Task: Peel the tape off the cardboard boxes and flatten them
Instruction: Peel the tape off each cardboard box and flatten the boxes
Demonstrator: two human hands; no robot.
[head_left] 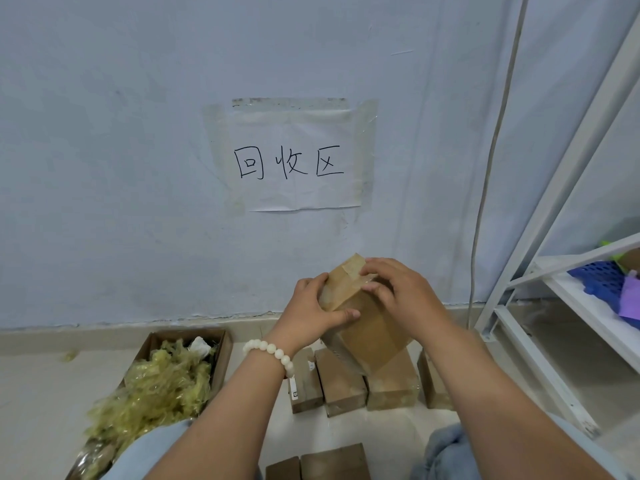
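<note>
Box (372,329) held up above the pale floor (41,393), by the wall (104,168). My left hand (313,311) grips its side; right hand (407,294) fingers (374,286) pinch the top tape (344,284), looks like. Shelf (554,296) on the right.

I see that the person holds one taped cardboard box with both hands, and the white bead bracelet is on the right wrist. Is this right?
Not fully. The head view shows the bead bracelet on the left wrist, not the right. The rest is right: the left hand and the right hand both hold the cardboard box.
</note>
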